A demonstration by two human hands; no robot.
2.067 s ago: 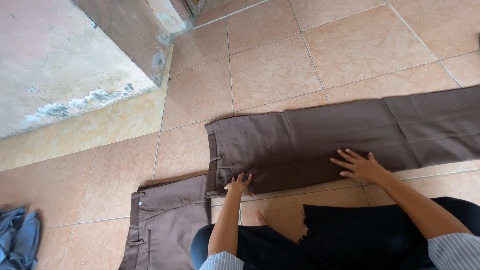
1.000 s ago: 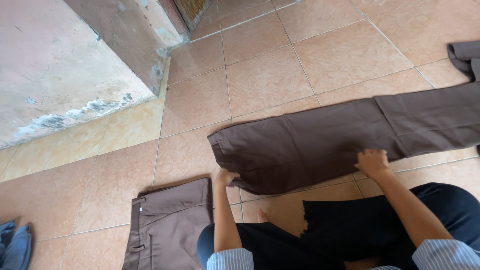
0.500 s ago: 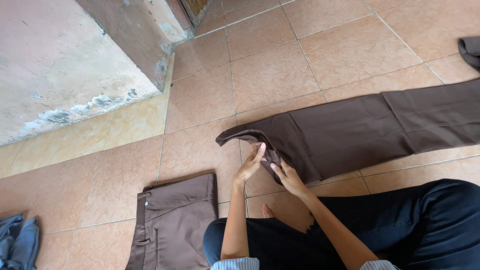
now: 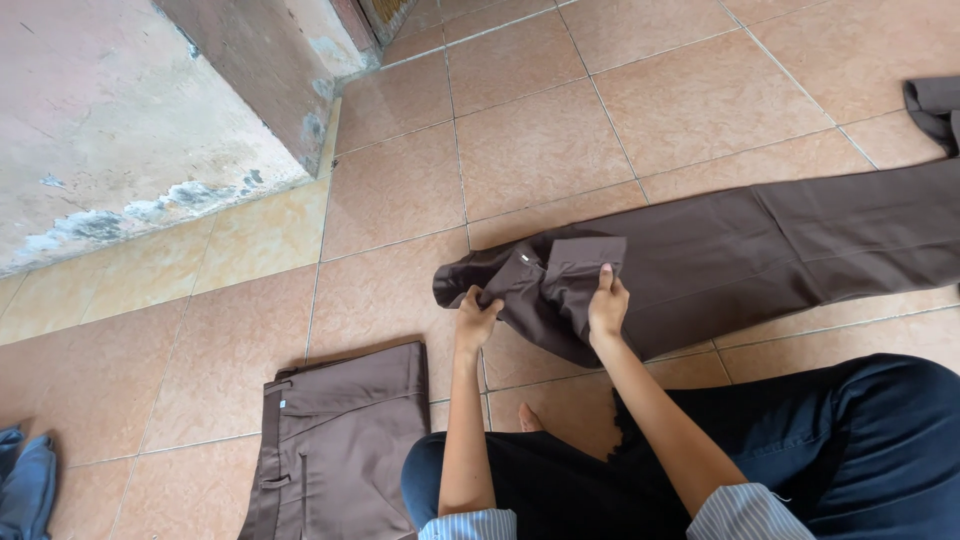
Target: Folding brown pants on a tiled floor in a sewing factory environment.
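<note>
Tiled floor (image 4: 540, 150), peeling wall (image 4: 120, 120) at upper left. Brown trousers (image 4: 800, 250) spread across tiles. Folded brown garment (image 4: 345, 440) nearer the knees. Left hand (image 4: 475, 318) and right hand (image 4: 607, 303) each pinch the trousers' waist end.

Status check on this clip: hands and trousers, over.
Left hand and right hand both gripping waist end of brown trousers on tiled floor. Nothing in the way.

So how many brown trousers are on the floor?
2 for sure: one pair in both hands, one folded by the left knee. Brown cloth at the right edge may be another.
</note>
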